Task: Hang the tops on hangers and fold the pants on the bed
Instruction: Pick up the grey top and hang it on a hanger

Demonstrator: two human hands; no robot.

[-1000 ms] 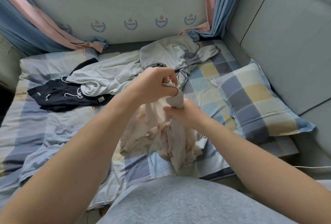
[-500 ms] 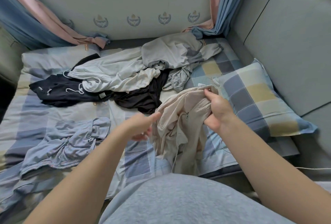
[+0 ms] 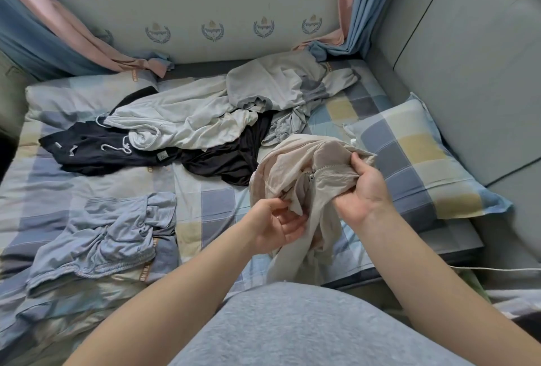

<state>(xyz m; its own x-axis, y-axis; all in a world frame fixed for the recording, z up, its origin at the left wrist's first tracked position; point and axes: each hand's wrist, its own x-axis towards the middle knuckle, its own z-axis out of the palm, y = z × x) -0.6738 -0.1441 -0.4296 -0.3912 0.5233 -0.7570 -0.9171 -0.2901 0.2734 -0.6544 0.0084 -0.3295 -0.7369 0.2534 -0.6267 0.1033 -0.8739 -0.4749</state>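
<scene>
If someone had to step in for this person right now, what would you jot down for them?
Left hand: pinches a fold of the beige zip garment.
Right hand: grip on its upper edge, holding it up over the bed.
Pile of grey and black clothes lies unsorted behind; blue-grey garment lies crumpled at the left.
Done: nothing visibly hung or folded; no hangers in view.
Left: everything.

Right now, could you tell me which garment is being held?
The beige garment, gripped by left hand and right hand; the others lie on the bed.
</scene>
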